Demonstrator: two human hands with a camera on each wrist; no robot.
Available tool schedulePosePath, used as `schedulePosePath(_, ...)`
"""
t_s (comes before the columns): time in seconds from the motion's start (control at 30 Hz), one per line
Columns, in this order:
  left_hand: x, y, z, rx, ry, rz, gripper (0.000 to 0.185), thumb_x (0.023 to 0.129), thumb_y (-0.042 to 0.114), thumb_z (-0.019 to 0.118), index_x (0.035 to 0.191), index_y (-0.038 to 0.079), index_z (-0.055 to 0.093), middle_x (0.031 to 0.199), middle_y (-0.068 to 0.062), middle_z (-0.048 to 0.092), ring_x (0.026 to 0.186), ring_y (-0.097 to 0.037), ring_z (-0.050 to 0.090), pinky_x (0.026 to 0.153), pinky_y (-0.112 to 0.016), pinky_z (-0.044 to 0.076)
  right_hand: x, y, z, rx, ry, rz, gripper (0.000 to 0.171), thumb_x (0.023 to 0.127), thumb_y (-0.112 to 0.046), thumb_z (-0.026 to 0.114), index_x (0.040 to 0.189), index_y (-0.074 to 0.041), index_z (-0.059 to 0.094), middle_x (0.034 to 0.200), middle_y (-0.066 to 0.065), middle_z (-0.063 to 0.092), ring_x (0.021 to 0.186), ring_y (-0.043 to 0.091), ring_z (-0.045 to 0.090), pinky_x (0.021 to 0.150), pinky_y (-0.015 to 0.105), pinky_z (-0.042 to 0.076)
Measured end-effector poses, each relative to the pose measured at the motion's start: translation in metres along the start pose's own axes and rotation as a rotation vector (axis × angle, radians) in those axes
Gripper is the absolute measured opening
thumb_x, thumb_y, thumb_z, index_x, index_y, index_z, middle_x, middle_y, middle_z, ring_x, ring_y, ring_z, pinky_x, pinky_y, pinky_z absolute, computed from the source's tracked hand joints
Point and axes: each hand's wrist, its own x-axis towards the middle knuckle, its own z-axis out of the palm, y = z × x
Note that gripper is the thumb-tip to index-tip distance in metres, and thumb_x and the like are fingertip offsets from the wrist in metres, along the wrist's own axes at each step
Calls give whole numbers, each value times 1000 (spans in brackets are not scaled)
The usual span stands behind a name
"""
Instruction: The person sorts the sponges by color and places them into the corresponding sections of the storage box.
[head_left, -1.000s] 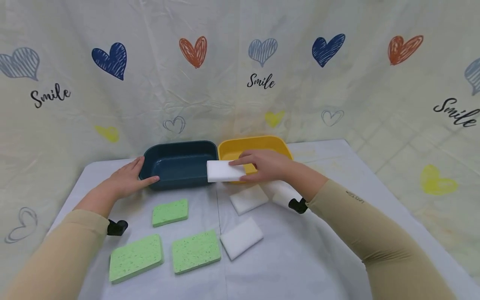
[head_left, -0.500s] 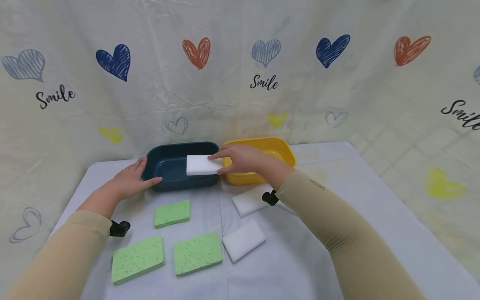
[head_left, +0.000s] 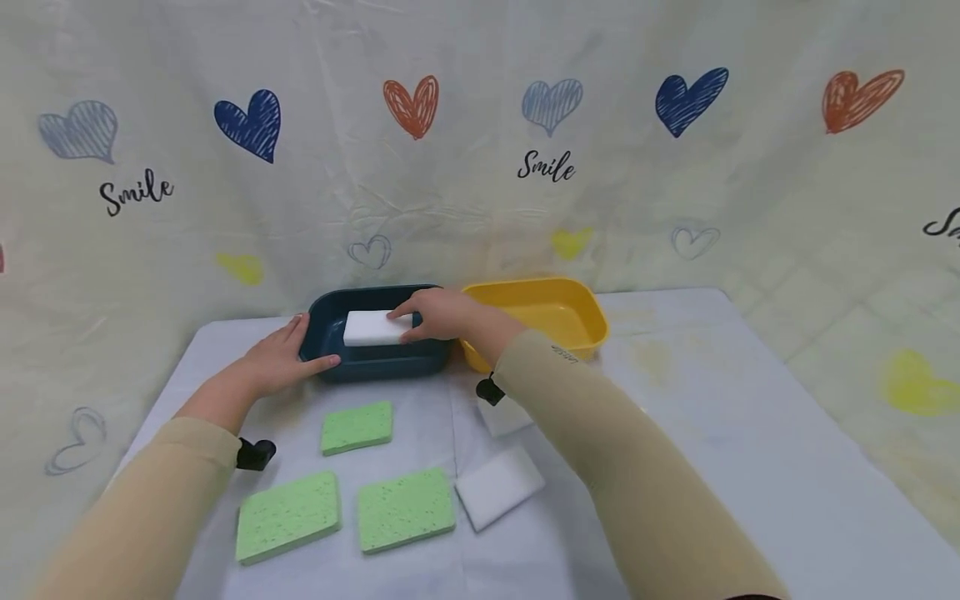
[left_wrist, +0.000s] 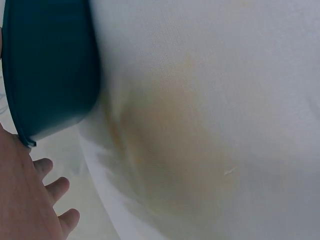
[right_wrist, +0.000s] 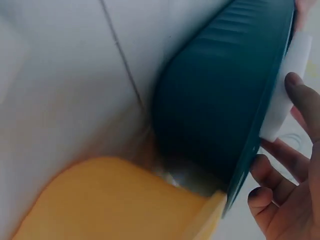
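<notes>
My right hand (head_left: 446, 315) pinches a white sponge (head_left: 365, 328) between thumb and fingers, above the inside of the dark teal basin (head_left: 386, 368). In the right wrist view the white sponge (right_wrist: 289, 90) appears at the basin's rim, with the thumb on one face. At the basin's left end my left hand (head_left: 273, 358) touches the rim, thumb toward the front and fingers along the side. The left wrist view catches several fingertips of that hand, spread and holding nothing, past the teal basin's edge (left_wrist: 55, 65); its thumb is mostly out of that view.
A yellow basin (head_left: 566, 317) stands right of the teal one. Several sponges lie in front: green ones (head_left: 357, 427), (head_left: 288, 517), (head_left: 406, 510) and white ones (head_left: 500, 487), (head_left: 504, 417), the last partly behind my right forearm. A printed curtain (head_left: 465, 200) hangs behind the table.
My right hand has carried the white sponge leftward, from in front of the yellow basin to over the teal basin. The left hand stays at the teal rim. The view has shifted slightly.
</notes>
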Motion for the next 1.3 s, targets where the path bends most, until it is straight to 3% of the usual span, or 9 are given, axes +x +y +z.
schedulePosePath(0.3, 5, 12, -1, 1, -11, 8, 120, 86, 81, 44, 155, -5, -3, 160, -32, 2, 145, -53, 7, 114, -67, 11, 16, 1, 8, 33, -64, 45, 53, 93, -50, 65, 143, -35, 55, 150, -6, 48, 137, 16, 42, 114, 35, 33)
schedulePosePath(0.97, 4, 8, -3, 13, -16, -12, 121, 85, 82, 43, 156, -4, -3, 159, -33, 2, 145, -54, 5, 114, -67, 10, 33, -15, 19, 13, -104, 116, 51, 95, -43, 66, 144, -32, 54, 152, -3, 46, 138, 18, 41, 116, 39, 31)
schedulePosePath(1.3, 4, 2, -3, 31, -20, -43, 122, 84, 84, 42, 156, -3, -4, 159, -34, 1, 144, -55, 5, 114, -68, 9, 37, -6, 13, 87, -54, 52, 58, 91, -40, 72, 145, -28, 53, 149, -4, 49, 137, 18, 42, 116, 38, 31)
